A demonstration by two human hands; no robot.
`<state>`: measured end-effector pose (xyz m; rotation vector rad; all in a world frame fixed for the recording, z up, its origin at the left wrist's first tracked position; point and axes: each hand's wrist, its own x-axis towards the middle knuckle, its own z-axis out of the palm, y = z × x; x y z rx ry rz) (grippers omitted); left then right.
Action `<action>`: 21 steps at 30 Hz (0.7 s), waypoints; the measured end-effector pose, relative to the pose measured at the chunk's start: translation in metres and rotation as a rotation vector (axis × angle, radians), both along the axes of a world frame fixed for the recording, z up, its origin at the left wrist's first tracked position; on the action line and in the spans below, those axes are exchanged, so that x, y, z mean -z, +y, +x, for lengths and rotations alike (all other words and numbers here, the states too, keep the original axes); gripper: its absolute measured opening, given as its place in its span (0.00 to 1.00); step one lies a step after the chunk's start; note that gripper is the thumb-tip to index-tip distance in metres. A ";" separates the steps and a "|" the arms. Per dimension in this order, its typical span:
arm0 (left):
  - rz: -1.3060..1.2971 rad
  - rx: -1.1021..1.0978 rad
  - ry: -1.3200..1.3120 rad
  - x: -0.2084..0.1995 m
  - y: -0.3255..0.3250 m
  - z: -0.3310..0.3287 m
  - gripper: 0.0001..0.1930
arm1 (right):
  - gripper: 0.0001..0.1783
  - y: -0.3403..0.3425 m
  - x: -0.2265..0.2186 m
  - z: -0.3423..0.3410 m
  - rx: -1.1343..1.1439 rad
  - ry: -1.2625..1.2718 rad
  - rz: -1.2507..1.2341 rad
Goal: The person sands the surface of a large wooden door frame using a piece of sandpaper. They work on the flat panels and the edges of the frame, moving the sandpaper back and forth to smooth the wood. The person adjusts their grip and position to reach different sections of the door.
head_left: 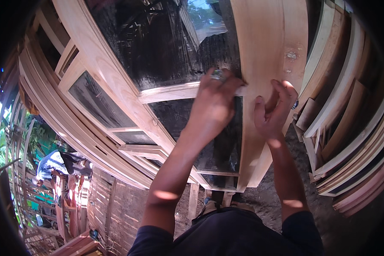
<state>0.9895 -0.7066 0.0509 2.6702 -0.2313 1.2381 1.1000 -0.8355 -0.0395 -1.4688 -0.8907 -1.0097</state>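
A pale wooden frame (104, 49) with dark glass panes (175, 51) lies in front of me. My left hand (215, 100) is closed over the crossbar (170, 91) between two panes, by the frame's right side. A small shiny bit shows at its knuckles and a pale bit pokes out by its fingertips; what it holds, I cannot make out. Over the wide smooth board (262, 47) on the right, my right hand (274, 109) has its fingers bent and its thumb apart. Nothing shows in its grasp. A ring-like blue glint sits at its outer edge.
More wooden frames (68, 85) are stacked along the left. Curved-looking planks and frames (341, 106) lean at the right. A person in a patterned top (53, 166) is at the far left, near a slatted wall. Bare ground (264, 200) shows below.
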 end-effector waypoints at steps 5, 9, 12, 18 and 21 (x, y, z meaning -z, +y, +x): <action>-0.078 0.029 -0.026 0.009 -0.030 -0.022 0.23 | 0.31 -0.006 -0.002 0.005 -0.003 -0.046 0.021; -0.250 0.147 -0.010 0.039 -0.035 -0.046 0.18 | 0.27 -0.034 0.003 -0.025 -0.170 -0.117 -0.093; -0.310 0.227 0.022 0.059 -0.036 -0.051 0.14 | 0.19 -0.053 0.000 -0.061 -0.278 0.002 -0.291; -0.217 0.256 0.098 0.064 -0.031 -0.043 0.18 | 0.10 -0.062 0.023 -0.063 -0.450 0.275 -0.229; -0.023 0.188 -0.029 0.049 -0.026 -0.036 0.25 | 0.05 -0.065 0.041 -0.055 -0.447 0.390 -0.037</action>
